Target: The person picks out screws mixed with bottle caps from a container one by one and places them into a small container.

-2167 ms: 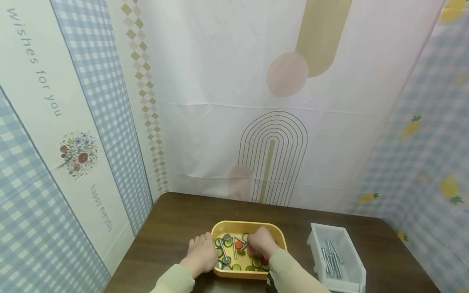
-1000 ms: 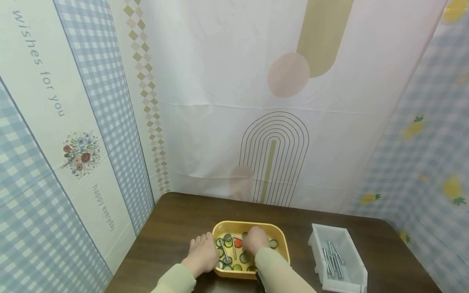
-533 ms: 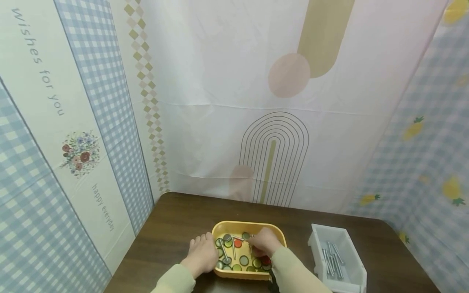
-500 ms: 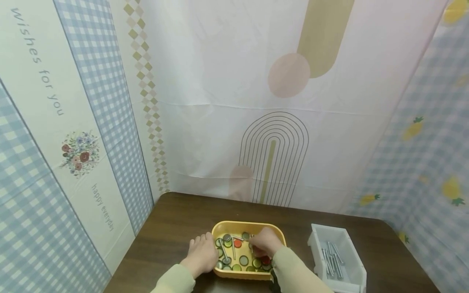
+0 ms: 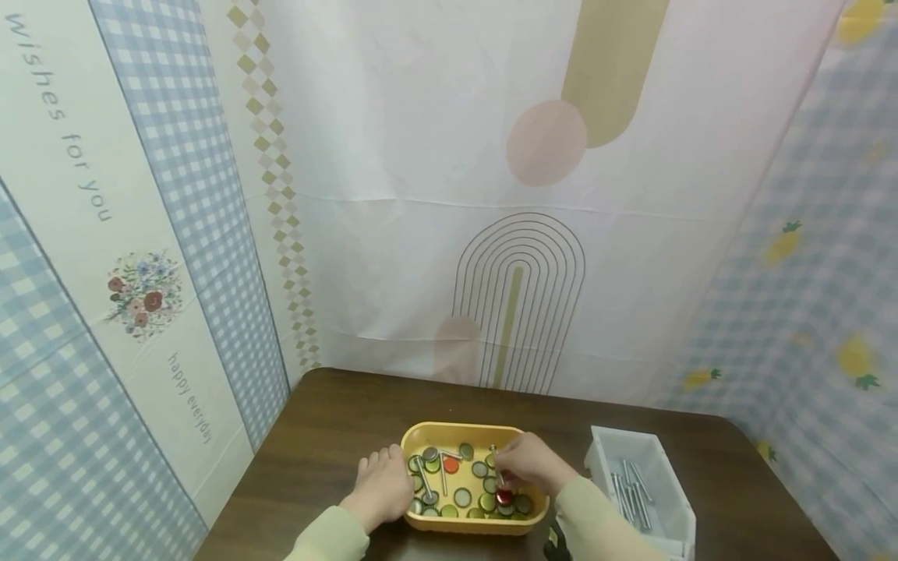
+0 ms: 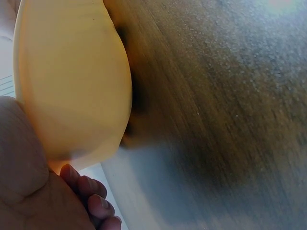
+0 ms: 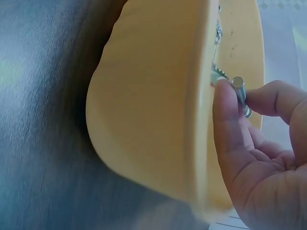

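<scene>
In the head view, my right hand (image 5: 529,460) is above the right side of a yellow tray (image 5: 477,526). It pinches a silver bolt (image 7: 239,85) between thumb and fingertips; the threaded end shows in the right wrist view. Below the fingers lie several bottle caps, mostly green and grey, with a shiny red cap (image 5: 503,496) closest. My left hand (image 5: 384,485) grips the tray's left rim, thumb at the edge and fingers along the outer wall. More bolts (image 5: 443,474) lie among the caps on the tray's left, near an orange-red cap (image 5: 450,465).
A white bin (image 5: 669,487) stands to the right of the tray, with several silver bolts (image 5: 631,495) inside. Both containers rest on a dark brown wooden table (image 5: 337,405). Patterned cloths (image 5: 393,257) hang behind the table and at both sides.
My right hand has drawn back to the right within the tray, lifting a bolt in its fingertips. Caps that it covered now show. The left hand keeps its place on the rim.
</scene>
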`<state>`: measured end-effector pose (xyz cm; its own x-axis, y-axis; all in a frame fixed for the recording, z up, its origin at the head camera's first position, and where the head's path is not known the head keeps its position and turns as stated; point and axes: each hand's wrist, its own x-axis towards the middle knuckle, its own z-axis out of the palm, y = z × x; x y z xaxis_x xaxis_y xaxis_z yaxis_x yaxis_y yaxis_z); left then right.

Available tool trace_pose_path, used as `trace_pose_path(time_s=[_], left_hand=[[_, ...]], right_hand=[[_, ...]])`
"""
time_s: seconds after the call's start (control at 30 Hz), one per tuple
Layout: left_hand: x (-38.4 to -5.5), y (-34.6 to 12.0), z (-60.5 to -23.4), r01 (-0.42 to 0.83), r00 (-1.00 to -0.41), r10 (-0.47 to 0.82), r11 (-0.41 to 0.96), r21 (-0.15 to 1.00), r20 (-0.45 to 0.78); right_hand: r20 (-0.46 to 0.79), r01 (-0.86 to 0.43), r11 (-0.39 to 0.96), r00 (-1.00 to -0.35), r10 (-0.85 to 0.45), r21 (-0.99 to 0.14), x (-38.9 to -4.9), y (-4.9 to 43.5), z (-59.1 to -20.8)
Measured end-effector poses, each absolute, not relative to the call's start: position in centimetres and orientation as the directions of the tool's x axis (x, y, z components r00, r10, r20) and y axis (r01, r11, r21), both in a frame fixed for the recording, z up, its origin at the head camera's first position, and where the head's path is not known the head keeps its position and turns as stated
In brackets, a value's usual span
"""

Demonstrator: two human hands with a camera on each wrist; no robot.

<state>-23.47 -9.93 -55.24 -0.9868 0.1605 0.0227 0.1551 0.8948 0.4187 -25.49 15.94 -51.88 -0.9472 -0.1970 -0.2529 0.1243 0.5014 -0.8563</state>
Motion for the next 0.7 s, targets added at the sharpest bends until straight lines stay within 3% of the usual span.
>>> trace_pose_path(time_s=[0.33, 0.7], left_hand=[[-23.6, -10.0, -55.1, 0.144, -0.987, 0.159, 0.892, 0.429, -0.001], [-23.6, -10.1, -55.0, 0.137, -0.987, 0.160, 0.893, 0.428, -0.017]], right_hand=[[-0.236, 0.107, 0.443, -0.940, -0.248, -0.890, -26.0, 18.4, -51.0], [-0.210, 0.105, 0.474, -0.962, -0.174, -0.874, -25.5, 22.0, -49.7]])
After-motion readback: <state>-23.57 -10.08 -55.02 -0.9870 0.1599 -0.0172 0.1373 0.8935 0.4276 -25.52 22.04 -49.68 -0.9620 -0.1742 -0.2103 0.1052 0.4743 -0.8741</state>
